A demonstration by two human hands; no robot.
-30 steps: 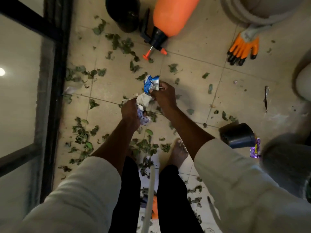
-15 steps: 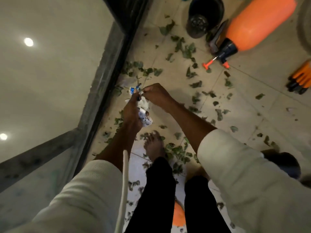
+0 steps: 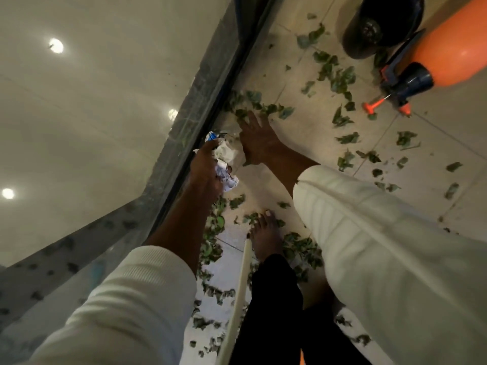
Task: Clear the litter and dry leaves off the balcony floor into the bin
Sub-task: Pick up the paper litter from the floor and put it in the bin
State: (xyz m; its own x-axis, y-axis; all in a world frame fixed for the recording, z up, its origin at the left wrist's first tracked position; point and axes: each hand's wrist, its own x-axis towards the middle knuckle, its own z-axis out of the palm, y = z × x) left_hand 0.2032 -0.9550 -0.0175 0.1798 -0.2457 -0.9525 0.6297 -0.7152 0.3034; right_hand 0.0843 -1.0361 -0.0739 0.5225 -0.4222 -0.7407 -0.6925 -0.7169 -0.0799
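Fingers (image 3: pixel 250 119) spread, R hand (image 3: pixel 259 143) outstretched

A bunch of crumpled white and blue litter (image 3: pixel 224 160) sits gripped in the left hand (image 3: pixel 205 167) by the glass door, and dry green leaves (image 3: pixel 340 80) lie scattered on the floor from 12 to 6 o'clock.

Leaf-strewn (image 3: pixel 340 80) tiled floor (image 3: pixel 303 133)

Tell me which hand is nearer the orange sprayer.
Right. The right hand reaches out open over the leaves by the glass, apart from the sprayer up to its right. The left hand, gripping crumpled wrappers, is farther away.
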